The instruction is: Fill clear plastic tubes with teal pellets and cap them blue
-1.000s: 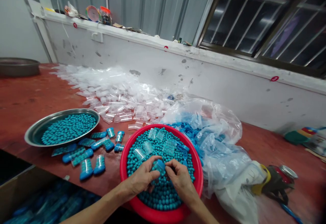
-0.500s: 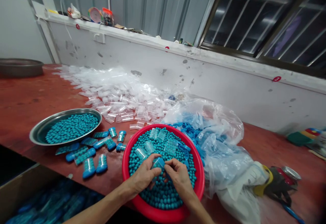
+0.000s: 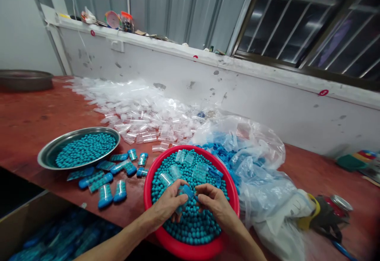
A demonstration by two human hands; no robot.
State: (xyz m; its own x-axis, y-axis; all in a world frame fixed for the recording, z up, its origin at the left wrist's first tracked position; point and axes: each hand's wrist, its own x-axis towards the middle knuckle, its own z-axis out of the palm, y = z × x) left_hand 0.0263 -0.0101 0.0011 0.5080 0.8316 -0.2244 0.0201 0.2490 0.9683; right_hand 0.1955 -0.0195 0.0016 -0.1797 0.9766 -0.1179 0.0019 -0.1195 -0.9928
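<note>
Gripping a clear, blue-ended container (image 3: 185,194) between thumb and curled fingers, the left hand (image 3: 168,202) is holding it above the middle of the red basin (image 3: 184,249) of turquoise beads (image 3: 199,229). Over the basin too, the right hand (image 3: 215,202) is bending its fingers close to its thumb just beside the container, though whether they are pinching a small blue piece (image 3: 196,198) is hard to tell. Left of the basin, filled containers (image 3: 120,191) are lying near a steel dish (image 3: 42,159).
</note>
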